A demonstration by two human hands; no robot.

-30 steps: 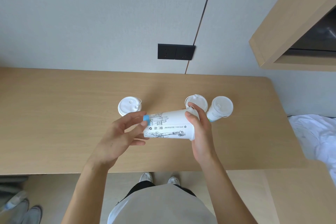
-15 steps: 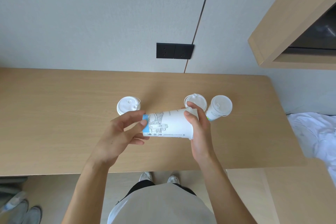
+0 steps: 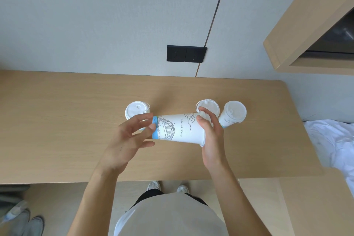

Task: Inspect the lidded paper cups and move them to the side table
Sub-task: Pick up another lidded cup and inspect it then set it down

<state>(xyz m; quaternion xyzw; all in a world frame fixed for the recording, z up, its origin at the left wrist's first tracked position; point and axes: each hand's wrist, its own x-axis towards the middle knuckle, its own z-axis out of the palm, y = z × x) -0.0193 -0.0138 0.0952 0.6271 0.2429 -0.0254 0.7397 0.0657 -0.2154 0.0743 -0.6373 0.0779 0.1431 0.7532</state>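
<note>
Head view: both hands are holding one lidded paper cup [image 3: 177,129] on its side above the surface [image 3: 57,120]. The right hand [image 3: 209,136] is clamping the lid end; the left hand [image 3: 128,140] is pinching the blue-banded base with loosely spread fingers. Three more cups are standing beyond the hands: one [image 3: 136,110] behind the left, two [image 3: 208,105] [image 3: 232,114] behind the right. Recommended practice: rotate the cup slowly, apply light pressure at the lid rim, and avoid crushing the paper wall.
</note>
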